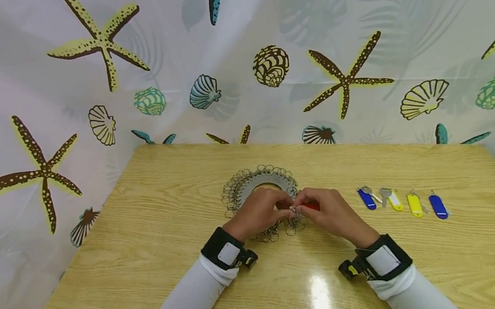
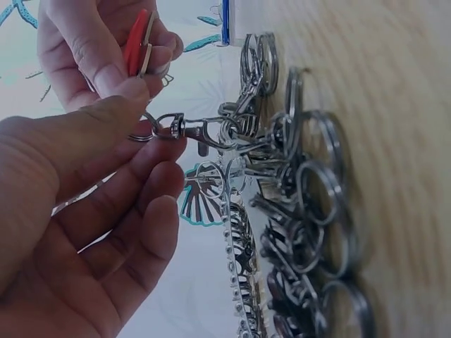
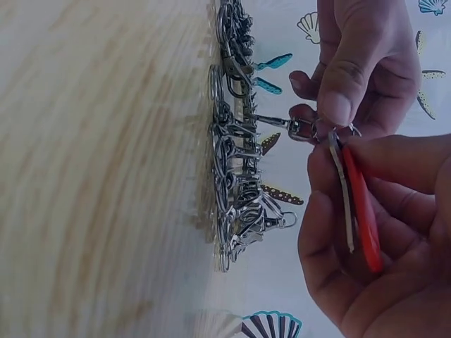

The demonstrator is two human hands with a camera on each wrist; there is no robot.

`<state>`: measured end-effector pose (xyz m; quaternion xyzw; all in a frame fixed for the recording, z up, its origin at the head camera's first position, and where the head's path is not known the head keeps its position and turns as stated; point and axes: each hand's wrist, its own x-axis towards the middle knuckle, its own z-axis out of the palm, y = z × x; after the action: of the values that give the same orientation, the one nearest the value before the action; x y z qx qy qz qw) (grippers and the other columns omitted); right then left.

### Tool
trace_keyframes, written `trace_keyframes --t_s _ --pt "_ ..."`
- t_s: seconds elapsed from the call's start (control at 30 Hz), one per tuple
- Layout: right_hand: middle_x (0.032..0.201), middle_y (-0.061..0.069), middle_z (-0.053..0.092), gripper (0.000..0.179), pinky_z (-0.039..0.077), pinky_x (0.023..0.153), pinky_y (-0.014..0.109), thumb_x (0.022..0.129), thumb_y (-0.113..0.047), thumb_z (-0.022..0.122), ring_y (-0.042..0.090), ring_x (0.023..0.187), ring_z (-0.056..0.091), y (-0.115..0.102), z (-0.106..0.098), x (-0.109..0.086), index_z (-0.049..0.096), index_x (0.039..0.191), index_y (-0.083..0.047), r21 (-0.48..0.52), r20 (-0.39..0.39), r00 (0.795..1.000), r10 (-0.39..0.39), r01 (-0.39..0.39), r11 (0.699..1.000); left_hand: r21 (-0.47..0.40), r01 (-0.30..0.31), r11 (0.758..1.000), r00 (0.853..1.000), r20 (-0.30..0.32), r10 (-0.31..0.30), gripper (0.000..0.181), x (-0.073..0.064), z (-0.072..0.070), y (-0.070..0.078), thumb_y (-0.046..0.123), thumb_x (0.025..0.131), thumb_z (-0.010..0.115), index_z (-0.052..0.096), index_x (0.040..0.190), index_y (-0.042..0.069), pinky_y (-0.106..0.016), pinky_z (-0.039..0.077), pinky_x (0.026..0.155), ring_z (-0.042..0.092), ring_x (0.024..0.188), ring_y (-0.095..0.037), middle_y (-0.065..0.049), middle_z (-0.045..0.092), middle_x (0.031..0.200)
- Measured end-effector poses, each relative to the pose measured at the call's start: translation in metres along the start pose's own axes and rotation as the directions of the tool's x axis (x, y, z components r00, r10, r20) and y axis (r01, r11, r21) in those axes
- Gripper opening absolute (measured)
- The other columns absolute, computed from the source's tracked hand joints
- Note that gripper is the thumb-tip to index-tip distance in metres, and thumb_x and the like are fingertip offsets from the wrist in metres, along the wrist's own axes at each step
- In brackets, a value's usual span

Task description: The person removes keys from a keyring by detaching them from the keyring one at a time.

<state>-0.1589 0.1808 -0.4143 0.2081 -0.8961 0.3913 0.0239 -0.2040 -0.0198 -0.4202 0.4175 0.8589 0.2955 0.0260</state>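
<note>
My left hand pinches a split key ring between thumb and finger. That ring hangs from a swivel snap hook, whose far end is on the round grey rack beneath my hands. Right up against it, my right hand holds a red key tag together with a silver key. Their top ends meet the split ring at the fingertips in the right wrist view. Whether they are threaded onto it is hidden by the fingers. Many more hooks and rings line the rack's edge.
To the right on the wooden table lie two blue key tags and two yellow key tags, in a row with keys among them. A cloth printed with shells and starfish hangs behind the table.
</note>
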Motion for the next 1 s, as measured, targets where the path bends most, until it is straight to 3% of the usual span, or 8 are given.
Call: trace_keyframes --t_s 0.23,0.57,0.73,1.0 --pt "0.09 0.0 0.068 0.004 0.051 0.069 0.031 0.091 -0.011 0.068 0.011 0.078 0.063 -0.002 0.0012 -0.0007 0.069 0.095 -0.011 -0.002 -0.007 0.997 0.079 -0.079 0.997 -0.036 -0.002 0.999 1.0 0.013 0.003 0.021 -0.0013 0.0042 0.0009 0.018 0.088 0.072 0.07 0.108 0.012 -0.021 0.048 0.08 0.063 0.092 -0.014 0.001 0.067 0.1" --pt "0.089 -0.004 0.067 0.004 0.051 0.067 0.028 0.092 -0.012 0.066 0.009 0.077 0.062 -0.0013 -0.0001 -0.0009 0.069 0.095 -0.014 0.027 -0.001 1.0 0.003 -0.003 1.0 -0.08 0.084 0.993 0.996 0.008 -0.084 0.022 -0.003 0.0032 -0.0004 0.028 0.09 0.07 0.072 0.106 0.013 -0.019 0.048 0.072 0.06 0.081 -0.004 0.006 0.067 0.091" --pt "0.087 -0.005 0.066 0.006 0.05 0.064 0.027 0.091 -0.01 0.067 0.01 0.073 0.059 -0.0018 -0.003 -0.0003 0.069 0.094 -0.015 0.018 0.008 0.999 -0.035 0.035 0.999 -0.08 0.045 0.996 0.999 -0.001 -0.045 0.013 -0.0009 0.0014 -0.0014 0.027 0.089 0.071 0.072 0.095 0.015 -0.018 0.048 0.068 0.059 0.075 -0.002 0.009 0.066 0.085" --pt "0.087 -0.002 0.067 0.005 0.052 0.069 0.031 0.093 -0.014 0.065 0.012 0.079 0.065 -0.0016 -0.0034 -0.0008 0.068 0.097 -0.012 0.081 0.064 0.995 0.075 -0.081 0.993 -0.035 0.012 0.999 1.0 -0.014 -0.013 0.012 0.0003 0.0007 -0.0027 0.026 0.086 0.074 0.069 0.091 0.016 -0.018 0.047 0.07 0.058 0.076 -0.003 0.008 0.064 0.085"
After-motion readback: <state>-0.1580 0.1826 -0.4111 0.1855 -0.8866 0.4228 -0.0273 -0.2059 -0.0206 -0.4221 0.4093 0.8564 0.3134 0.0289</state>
